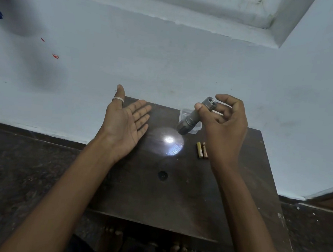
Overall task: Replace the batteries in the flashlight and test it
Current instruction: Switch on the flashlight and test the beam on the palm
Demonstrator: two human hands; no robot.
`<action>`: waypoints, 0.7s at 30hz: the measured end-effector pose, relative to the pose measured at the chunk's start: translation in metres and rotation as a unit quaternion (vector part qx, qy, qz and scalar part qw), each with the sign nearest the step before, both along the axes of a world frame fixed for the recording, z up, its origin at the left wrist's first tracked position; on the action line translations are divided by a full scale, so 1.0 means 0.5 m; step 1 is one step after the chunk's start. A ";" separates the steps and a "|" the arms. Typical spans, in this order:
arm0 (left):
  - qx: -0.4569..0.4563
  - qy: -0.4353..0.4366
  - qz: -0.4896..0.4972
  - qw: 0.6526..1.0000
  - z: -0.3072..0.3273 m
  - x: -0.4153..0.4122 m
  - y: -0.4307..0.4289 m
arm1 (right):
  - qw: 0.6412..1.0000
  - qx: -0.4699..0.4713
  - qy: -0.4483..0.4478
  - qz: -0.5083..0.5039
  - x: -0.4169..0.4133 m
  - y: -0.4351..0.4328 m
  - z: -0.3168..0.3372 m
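1. Judging by the lit beam, the task looks almost finished: the flashlight is assembled, switched on and being tested, with little left beyond perhaps switching it off and tidying up.
2. Nearest the person, the dark worktop [175,197] is bare apart from a small round hole [162,175].
3. Farther on, a bright pool of light [169,141] falls on the worktop, just below the flashlight's head.
4. Beside the pool, two batteries [202,150] lie side by side, probably the old ones taken out.
5. The left hand [124,121] is spread flat, palm up, holding nothing, with a ring [117,99] on its thumb.
6. The right hand [225,127] has its grip curled around the flashlight [195,116], angled down toward the worktop.
7. Behind the flashlight sits a small clear box [185,112], its contents hidden.
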State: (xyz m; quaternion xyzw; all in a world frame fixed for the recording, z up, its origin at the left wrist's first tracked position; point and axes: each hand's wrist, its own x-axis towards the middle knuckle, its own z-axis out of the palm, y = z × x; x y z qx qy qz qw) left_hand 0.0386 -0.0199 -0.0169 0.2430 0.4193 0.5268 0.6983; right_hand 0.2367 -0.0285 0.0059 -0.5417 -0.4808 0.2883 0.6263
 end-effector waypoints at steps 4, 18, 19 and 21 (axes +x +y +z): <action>0.003 0.007 -0.005 1.000 -0.001 0.001 0.000 | 1.000 0.001 0.010 -0.004 0.007 0.003 -0.002; -0.007 -0.012 -0.007 1.000 0.002 0.002 0.002 | 0.984 -0.039 0.175 -0.025 0.030 0.016 -0.005; -0.008 -0.015 -0.009 1.000 0.001 0.001 0.002 | 0.980 -0.040 0.192 -0.022 0.030 0.016 -0.006; -0.010 -0.019 -0.013 1.000 0.000 -0.001 0.002 | 0.974 -0.041 0.223 -0.018 0.029 0.017 -0.006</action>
